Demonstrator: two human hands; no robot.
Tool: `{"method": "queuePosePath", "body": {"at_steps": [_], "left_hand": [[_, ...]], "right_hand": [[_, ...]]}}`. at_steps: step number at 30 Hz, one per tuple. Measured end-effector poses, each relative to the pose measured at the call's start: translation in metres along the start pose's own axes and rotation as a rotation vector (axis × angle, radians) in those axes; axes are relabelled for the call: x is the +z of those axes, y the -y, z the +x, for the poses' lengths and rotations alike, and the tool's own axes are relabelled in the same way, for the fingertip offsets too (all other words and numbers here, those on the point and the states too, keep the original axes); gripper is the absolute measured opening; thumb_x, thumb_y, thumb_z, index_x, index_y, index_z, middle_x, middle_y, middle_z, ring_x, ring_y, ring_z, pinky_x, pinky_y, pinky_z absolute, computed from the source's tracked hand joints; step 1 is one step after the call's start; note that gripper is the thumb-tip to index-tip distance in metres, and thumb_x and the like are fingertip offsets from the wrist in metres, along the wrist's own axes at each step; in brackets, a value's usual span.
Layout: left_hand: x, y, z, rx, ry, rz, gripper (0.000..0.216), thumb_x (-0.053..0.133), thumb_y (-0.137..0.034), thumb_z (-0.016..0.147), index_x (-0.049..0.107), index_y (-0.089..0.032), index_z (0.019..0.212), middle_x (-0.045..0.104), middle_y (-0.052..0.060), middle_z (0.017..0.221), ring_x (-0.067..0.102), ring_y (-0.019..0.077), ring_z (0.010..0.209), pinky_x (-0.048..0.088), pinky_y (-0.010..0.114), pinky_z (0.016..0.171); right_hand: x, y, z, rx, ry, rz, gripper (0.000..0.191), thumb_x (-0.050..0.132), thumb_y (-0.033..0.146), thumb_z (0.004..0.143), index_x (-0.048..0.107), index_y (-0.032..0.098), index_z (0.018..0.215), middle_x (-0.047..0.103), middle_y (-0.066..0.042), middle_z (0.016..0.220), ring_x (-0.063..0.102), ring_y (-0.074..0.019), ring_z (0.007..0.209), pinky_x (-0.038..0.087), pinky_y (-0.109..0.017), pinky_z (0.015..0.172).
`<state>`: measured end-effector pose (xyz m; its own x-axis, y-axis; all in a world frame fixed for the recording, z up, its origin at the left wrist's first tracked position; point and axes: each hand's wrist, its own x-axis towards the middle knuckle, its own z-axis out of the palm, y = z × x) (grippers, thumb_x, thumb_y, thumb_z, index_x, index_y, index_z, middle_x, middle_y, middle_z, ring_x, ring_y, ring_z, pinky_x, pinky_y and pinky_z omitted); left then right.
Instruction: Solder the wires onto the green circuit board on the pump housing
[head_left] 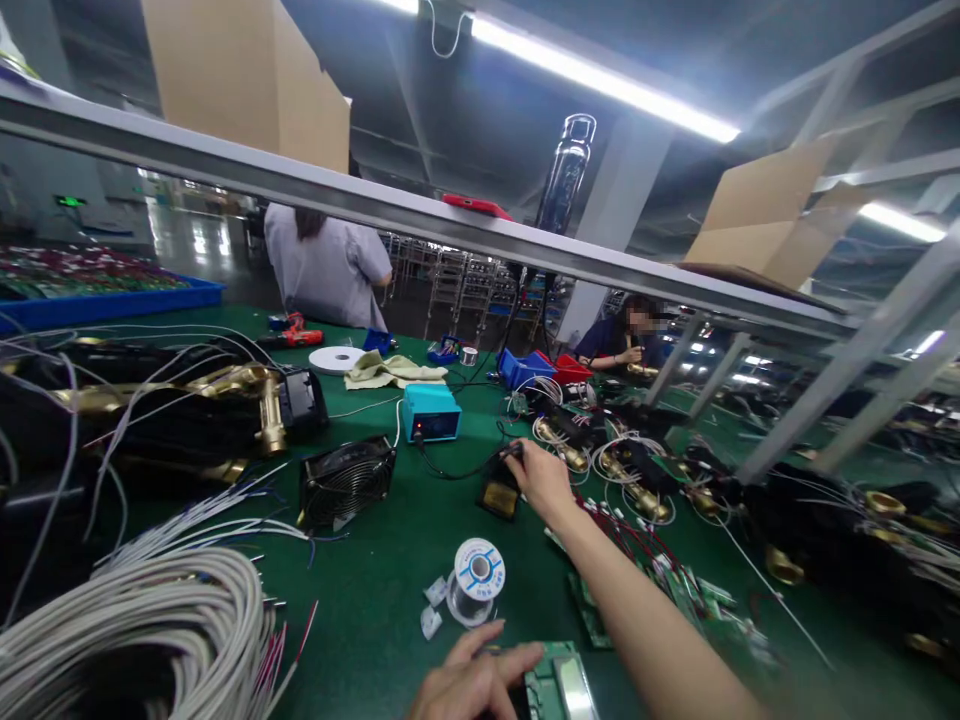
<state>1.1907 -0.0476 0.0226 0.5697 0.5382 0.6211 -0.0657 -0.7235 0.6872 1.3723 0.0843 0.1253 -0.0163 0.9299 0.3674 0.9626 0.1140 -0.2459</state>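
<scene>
Head view: my right hand (541, 478) reaches far across the green table (375, 600), fingers clenched on the soldering iron (510, 455) above its stand (501, 497). My left hand (469, 685) rests near, fingers pressing the circuit board (559, 685); the solder spool (474, 578) stands between them.

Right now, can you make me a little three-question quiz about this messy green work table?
1. True or false: the right hand reaches out to the soldering iron at its stand.
2. Which thing lies nearest the left hand? A) the small green circuit board B) the blue box C) the black fan
3. Fill in: between the two hands stands a spool of ____.

Key: 1 true. 2 A, the fingers touch the board. 3 solder wire.
</scene>
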Motion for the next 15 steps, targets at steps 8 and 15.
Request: {"method": "queuePosePath", "body": {"at_steps": [8,15], "left_hand": [[-0.013,-0.052,0.007,-0.190,-0.059,0.060,0.013,0.053,-0.020,0.090,0.053,-0.022,0.077,0.069,0.012,0.123,0.063,0.0274,0.120,0.050,0.054,0.103],[-0.015,-0.049,0.005,-0.190,-0.060,0.065,0.014,0.055,-0.021,0.090,0.053,-0.022,0.076,0.068,0.011,0.125,0.061,0.0290,0.123,0.051,0.057,0.100]], "right_hand": [[-0.105,-0.007,-0.057,0.248,-0.232,0.170,0.036,0.054,0.043,0.090,0.061,0.016,0.067,0.056,-0.001,0.055,0.054,-0.0130,0.052,0.037,-0.024,0.050],[-0.122,-0.042,-0.160,0.505,-0.289,1.344,0.038,0.084,0.049,0.060,0.064,0.017,0.066,0.046,0.008,0.037,0.037,-0.0046,0.025,0.023,-0.012,0.021]]}}
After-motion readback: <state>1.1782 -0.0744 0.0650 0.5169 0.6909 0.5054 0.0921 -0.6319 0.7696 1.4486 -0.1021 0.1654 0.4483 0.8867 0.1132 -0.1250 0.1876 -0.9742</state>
